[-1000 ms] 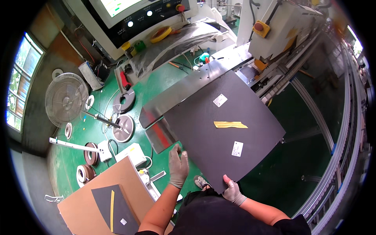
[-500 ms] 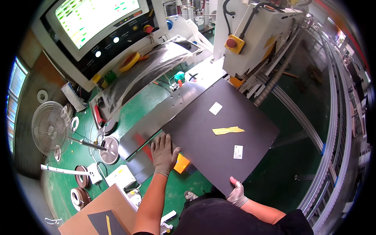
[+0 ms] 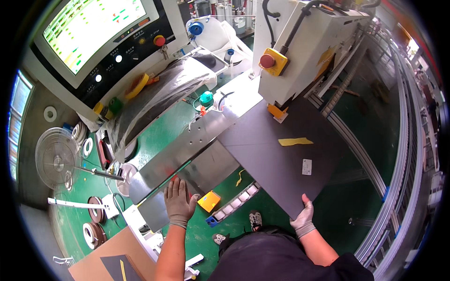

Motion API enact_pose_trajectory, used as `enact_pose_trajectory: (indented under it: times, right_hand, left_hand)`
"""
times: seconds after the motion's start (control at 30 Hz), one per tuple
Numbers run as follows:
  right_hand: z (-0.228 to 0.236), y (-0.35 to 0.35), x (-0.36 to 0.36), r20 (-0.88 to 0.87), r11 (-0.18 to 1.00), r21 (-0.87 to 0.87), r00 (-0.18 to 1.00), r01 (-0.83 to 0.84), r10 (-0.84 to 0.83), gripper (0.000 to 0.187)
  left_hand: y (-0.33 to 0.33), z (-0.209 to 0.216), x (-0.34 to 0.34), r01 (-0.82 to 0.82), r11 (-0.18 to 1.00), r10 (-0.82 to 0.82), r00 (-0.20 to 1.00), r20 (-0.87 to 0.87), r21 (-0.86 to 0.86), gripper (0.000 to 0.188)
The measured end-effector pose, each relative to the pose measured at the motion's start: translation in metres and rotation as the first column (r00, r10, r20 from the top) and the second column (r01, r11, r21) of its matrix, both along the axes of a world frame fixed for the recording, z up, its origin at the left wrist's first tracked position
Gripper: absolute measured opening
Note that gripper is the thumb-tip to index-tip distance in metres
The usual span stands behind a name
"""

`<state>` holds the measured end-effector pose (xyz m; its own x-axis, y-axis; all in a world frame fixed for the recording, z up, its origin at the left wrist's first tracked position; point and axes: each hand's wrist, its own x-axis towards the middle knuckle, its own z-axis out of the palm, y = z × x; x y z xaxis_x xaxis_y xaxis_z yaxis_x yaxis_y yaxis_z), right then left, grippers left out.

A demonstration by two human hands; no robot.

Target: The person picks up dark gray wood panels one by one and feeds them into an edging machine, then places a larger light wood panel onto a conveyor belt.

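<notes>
A dark grey-brown flat panel (image 3: 269, 161) lies tilted in front of me, its far end under the white machine housing (image 3: 288, 75). On it are a strip of yellow tape (image 3: 295, 141) and a white label (image 3: 307, 166). My right hand (image 3: 303, 217), in a thin glove, grips the panel's near corner, thumb on top and the other fingers hidden beneath. Apart from the panel, my gloved left hand (image 3: 180, 202) is spread over the shiny metal plate (image 3: 213, 167), beside the long metal guide (image 3: 185, 146). It holds nothing.
A control console (image 3: 93, 61) with a lit screen stands at the far left. The housing carries a red stop button (image 3: 267, 61). A roller strip (image 3: 236, 202) and yellow box (image 3: 209, 201) sit below the plate. A fan (image 3: 58, 157) is left; aluminium rails (image 3: 398, 154) curve at right.
The panel has slid away to the right, its far end now under the housing. My right hand moved with it; my left hand has come off the panel's edge onto the metal plate.
</notes>
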<state>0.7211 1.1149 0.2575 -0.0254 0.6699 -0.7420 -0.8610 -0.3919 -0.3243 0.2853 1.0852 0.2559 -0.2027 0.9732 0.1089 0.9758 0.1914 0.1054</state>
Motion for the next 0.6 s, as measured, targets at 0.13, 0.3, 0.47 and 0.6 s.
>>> enact_pose_trajectory:
  times: [0.13, 0.3, 0.47, 0.6]
  right_hand:
    - [-0.020, 0.031, 0.038, 0.085, 1.000, 0.012, 0.996, 0.027, -0.028, 0.040]
    - [0.003, 0.075, 0.057, 0.120, 0.994, 0.101, 0.992, 0.031, -0.043, 0.041]
    - [-0.013, 0.118, 0.096, 0.188, 0.961, 0.262, 0.971, 0.094, -0.146, 0.044]
    - [-0.029, 0.145, 0.123, 0.332, 0.967, 0.186, 0.915, 0.175, -0.230, 0.037]
  left_hand:
    - [0.000, 0.000, 0.002, -0.015, 1.000, 0.015, 1.000, -0.010, -0.004, 0.077]
    - [-0.003, -0.001, 0.000, -0.044, 0.999, 0.044, 0.999, 0.003, -0.002, 0.077]
    - [0.002, -0.002, 0.001, -0.047, 0.999, 0.047, 0.998, 0.029, 0.012, 0.076]
    - [0.004, -0.001, 0.001, -0.036, 0.999, 0.035, 0.998, 0.048, 0.027, 0.075]
